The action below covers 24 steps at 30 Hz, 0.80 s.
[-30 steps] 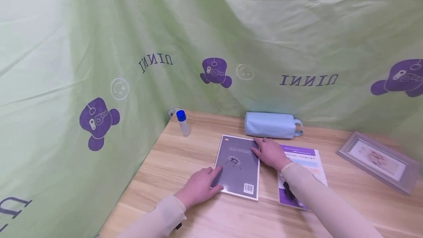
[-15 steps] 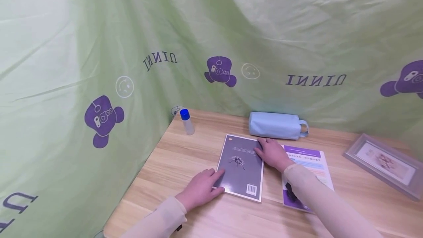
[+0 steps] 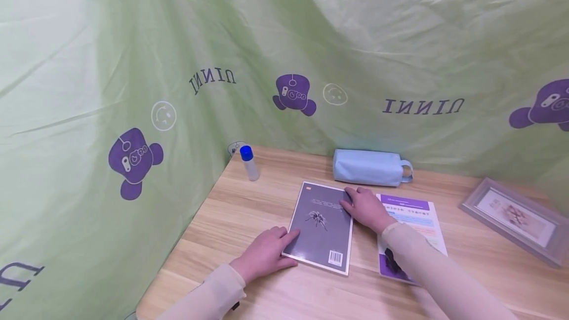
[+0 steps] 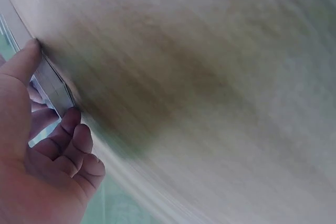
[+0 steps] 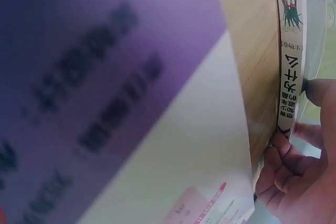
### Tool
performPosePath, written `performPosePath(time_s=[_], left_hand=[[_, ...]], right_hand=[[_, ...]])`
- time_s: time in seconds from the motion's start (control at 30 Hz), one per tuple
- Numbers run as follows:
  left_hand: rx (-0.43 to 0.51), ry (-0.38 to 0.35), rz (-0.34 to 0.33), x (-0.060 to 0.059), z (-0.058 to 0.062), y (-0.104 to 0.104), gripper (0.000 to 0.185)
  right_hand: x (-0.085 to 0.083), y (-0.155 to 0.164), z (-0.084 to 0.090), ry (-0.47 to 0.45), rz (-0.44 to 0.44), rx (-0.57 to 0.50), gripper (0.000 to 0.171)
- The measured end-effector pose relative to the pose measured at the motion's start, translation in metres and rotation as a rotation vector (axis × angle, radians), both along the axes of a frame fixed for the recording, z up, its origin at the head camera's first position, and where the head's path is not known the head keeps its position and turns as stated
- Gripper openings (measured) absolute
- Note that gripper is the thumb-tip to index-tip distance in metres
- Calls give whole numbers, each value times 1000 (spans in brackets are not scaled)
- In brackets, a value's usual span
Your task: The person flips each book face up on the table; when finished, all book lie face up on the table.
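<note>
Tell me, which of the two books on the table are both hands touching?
The grey book with the spider picture; left hand and right hand grip its edges. The purple-and-white book lies beside it, under the right forearm.

A grey book (image 3: 321, 227) with a spider picture and white barcode is noted. The booklet (image 3: 411, 216) is purple and white; the pouch (image 3: 369, 167) pale blue; the curtain (image 3: 133, 63) green with purple figures.
</note>
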State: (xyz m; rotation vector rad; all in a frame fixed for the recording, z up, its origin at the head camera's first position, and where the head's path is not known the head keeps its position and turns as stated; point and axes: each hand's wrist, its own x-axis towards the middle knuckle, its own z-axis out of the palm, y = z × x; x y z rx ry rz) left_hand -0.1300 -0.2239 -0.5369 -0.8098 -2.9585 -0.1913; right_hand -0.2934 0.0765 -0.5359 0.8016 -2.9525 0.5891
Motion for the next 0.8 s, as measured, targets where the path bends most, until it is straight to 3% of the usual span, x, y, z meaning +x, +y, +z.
performPosePath(time_s=[0.27, 0.5, 0.63, 0.8], left_hand=[[-152, 127, -61, 1, 4, 1, 79], [-223, 259, -201, -2, 5, 4, 68], [-196, 229, -257, -1, 5, 5, 67], [-171, 176, -272, 0, 6, 6, 68]], right_hand=[[6, -2, -2, 3, -13, -51, 51], [8, -5, -5, 13, -9, -36, 54], [7, -5, -6, 23, 24, -29, 55], [7, -3, -8, 73, 89, -63, 48]])
